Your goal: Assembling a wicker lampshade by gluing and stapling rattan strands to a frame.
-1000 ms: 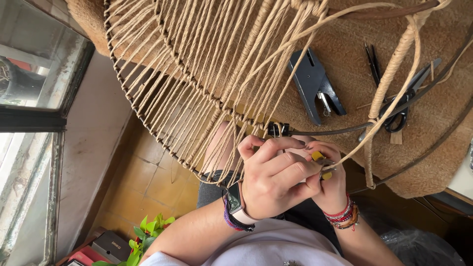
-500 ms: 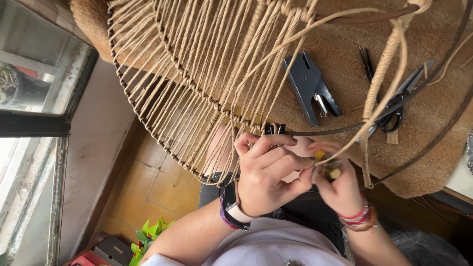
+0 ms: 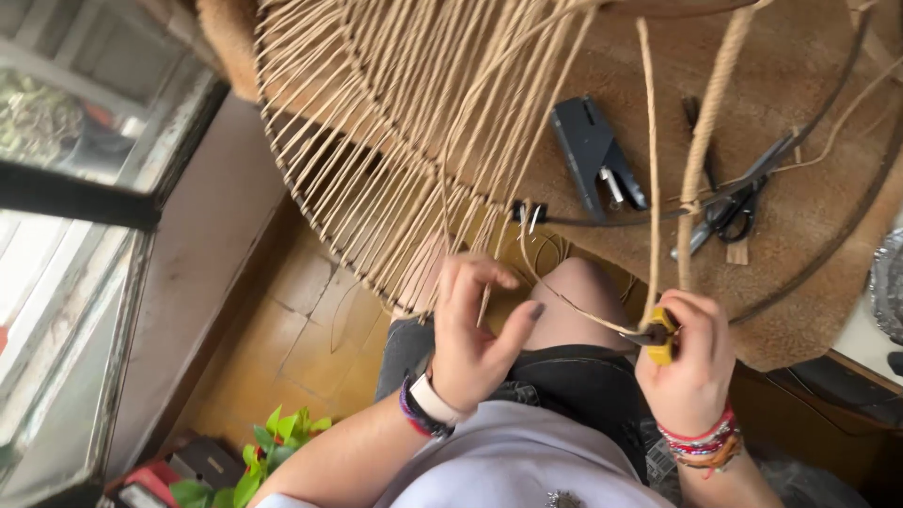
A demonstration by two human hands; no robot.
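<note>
Window (image 3: 66, 310) glass and a grey sill fill the left edge, with green leaves (image 3: 254, 456) and a red object on the tiled floor below. Next comes the frame (image 3: 376, 188), a round wire hoop strung with close rows of tan cord (image 3: 451, 122) fanning out from the top of the view, its lower rim hanging over the person's bare knee.

The left hand (image 3: 480, 329), a pale watch and dark band at the wrist, is raised just under that rim, fingers half curled and spread; the fingertips touch the cord ends at the wire, but whether they pinch a strand cannot be told. A thin loose cord runs from beside this hand across the knee to the right hand (image 3: 691, 362).

The right hand, with beaded bracelets on the wrist, is closed in a fist round a small yellow tool (image 3: 661, 336), whose dark tip meets the loose cord. Two strands rise from this hand, one thin and one thicker twisted rope (image 3: 707, 132).

Beyond, on the brown felt-covered desk (image 3: 800, 310), lie a dark stapler (image 3: 593, 150) and, further right, black scissors (image 3: 738, 202), both well apart from the hands.
</note>
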